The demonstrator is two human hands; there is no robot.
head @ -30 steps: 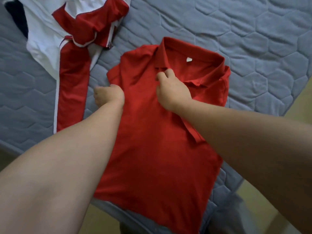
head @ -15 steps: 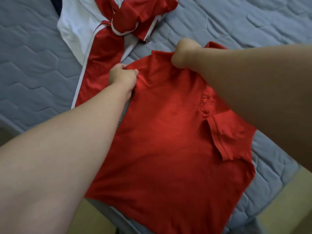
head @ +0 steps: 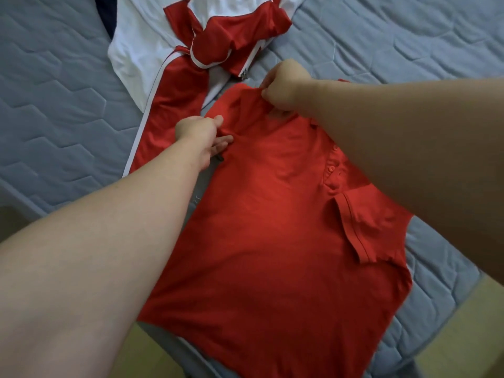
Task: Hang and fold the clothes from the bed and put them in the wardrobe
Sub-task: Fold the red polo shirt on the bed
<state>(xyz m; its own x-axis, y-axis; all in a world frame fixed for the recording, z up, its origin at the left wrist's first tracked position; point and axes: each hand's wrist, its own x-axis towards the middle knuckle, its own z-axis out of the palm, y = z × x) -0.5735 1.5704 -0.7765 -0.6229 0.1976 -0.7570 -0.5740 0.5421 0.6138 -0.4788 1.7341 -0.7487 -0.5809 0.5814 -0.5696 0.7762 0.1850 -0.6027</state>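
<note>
Flipped since a second ago, the red polo shirt (head: 261,219) lies buttons-up on the bed (head: 62,85). The left hand (head: 200,133) pinches its shoulder, the right hand (head: 283,85) its collar edge; mid-fold, it probably needs pulling flat next.

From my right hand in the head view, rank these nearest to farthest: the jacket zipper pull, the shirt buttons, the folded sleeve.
1. jacket zipper pull, just left of the right hand
2. shirt buttons, below, toward the right
3. folded sleeve, lowest, right side
</note>
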